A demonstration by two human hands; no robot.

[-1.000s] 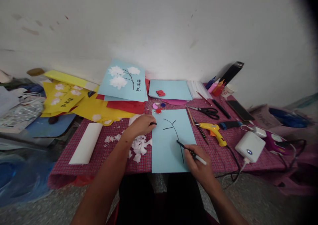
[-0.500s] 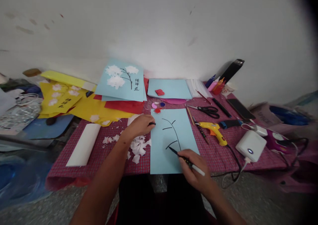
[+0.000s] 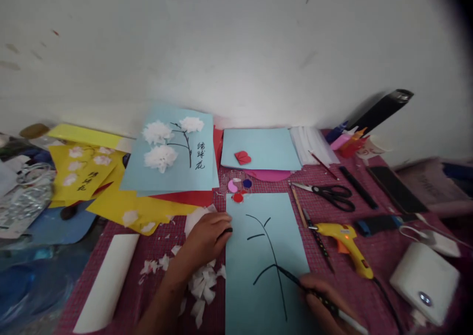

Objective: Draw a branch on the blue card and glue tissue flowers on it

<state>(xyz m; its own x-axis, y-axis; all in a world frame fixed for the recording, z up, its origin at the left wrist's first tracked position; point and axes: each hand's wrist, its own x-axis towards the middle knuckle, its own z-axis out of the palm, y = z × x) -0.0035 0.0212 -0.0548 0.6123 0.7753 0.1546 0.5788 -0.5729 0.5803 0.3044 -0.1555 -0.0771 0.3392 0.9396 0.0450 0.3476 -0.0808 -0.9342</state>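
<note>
My right hand (image 3: pixel 325 298) is closed round a brush pen (image 3: pixel 314 295) with a dark barrel and a white end. The pen's tip touches a black branch line on the light blue paper (image 3: pixel 254 300). That drawing has a long curved stem with several short side strokes. At the paper's left edge, my left hand (image 3: pixel 209 239) is closed on a small black pen cap (image 3: pixel 228 230), mostly hidden by the fingers. Torn white paper pieces (image 3: pixel 203 285) lie beside and partly behind my left wrist.
A finished blue picture (image 3: pixel 166 172) with white paper flowers leans at the back left. On the right lie scissors (image 3: pixel 328 192), a yellow glue gun (image 3: pixel 347 244), a white power bank (image 3: pixel 424 281) and cables. A white paper roll (image 3: pixel 107 285) lies at left.
The pen has moved from the lower left branch's outer part to its joint with the stem, and that branch now meets the stem. The view has tilted upward and come closer.
</note>
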